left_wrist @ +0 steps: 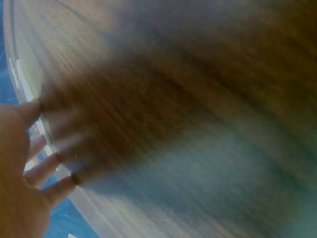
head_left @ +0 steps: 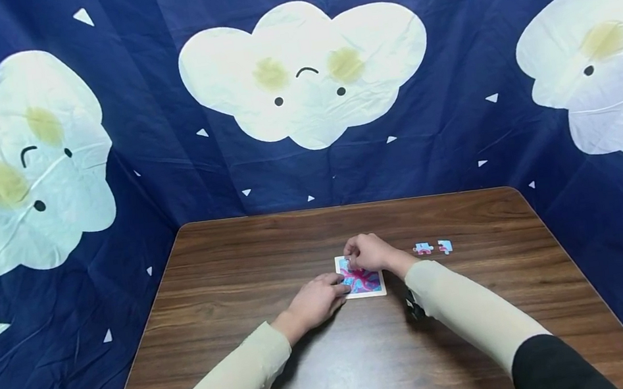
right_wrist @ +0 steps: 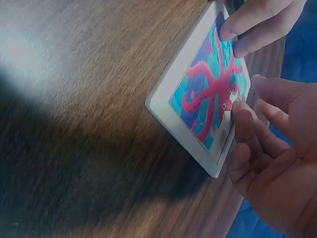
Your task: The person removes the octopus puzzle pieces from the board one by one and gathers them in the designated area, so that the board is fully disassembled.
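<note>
A small white-framed jigsaw puzzle [right_wrist: 213, 84] with a pink octopus on blue lies flat on the table. My left hand [head_left: 317, 299] rests at its left side, two fingertips [right_wrist: 242, 39] on the picture and frame edge. From the far side, my right hand [head_left: 372, 252] reaches over the puzzle with bent fingers. Its thumb and a finger pinch a small puzzle piece at the octopus's head, low over the picture; the fingers partly cover it. In the left wrist view, the left hand [left_wrist: 20, 168] has its fingers spread near the table's surface.
Two loose puzzle pieces, one [head_left: 423, 248] beside another [head_left: 445, 247], lie right of the puzzle. The brown wooden table [head_left: 225, 260] backs onto a dark blue curtain [head_left: 320, 173] with white clouds. A small dark object [head_left: 413, 306] shows beneath the right forearm.
</note>
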Tool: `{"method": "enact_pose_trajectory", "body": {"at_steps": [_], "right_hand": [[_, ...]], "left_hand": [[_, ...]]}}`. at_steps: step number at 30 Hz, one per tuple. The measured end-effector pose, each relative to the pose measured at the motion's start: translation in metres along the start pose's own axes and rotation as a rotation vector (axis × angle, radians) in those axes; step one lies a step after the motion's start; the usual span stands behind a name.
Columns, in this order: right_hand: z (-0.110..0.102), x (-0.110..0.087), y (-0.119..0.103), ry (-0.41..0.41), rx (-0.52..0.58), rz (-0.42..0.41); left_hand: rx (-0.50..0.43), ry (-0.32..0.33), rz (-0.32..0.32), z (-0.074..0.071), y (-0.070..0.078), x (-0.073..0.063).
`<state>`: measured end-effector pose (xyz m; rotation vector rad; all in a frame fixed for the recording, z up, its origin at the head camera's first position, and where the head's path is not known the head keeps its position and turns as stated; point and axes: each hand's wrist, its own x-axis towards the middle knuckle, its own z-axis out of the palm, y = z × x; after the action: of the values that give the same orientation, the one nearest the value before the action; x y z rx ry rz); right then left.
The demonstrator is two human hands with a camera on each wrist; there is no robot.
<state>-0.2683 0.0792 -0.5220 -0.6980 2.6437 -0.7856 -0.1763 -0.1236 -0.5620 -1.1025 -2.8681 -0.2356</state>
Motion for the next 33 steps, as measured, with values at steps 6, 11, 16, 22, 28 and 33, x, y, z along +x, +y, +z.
{"method": "enact_pose_trajectory", "body": {"at_steps": [6,11,16,22,28,33], "right_hand": [[0.0001,0.0005,-0.0018,-0.005,0.009,0.010],[0.0002,-0.0003,-0.0042,-0.013,0.015,0.008],[0.0004,-0.0014,-0.0056,-0.023,0.025,0.017],[0.0005,-0.0009,-0.0048,-0.065,0.071,0.055],[-0.0002,0.0007,-0.0050,-0.069,0.076,0.082],[-0.0024,-0.0006,-0.0058,-0.076,0.074,0.080]], "left_hand": [[-0.006,0.001,0.001,-0.0002,0.0000,0.0001],[-0.002,0.014,-0.001,-0.0004,-0.0006,0.0002],[0.001,0.013,0.004,-0.0014,0.0003,0.0003],[-0.006,0.019,0.016,-0.0022,0.0013,0.0002],[0.005,0.042,0.027,-0.0031,0.0009,0.0007],[0.010,0.041,0.032,-0.0038,0.0015,0.0014]]}}
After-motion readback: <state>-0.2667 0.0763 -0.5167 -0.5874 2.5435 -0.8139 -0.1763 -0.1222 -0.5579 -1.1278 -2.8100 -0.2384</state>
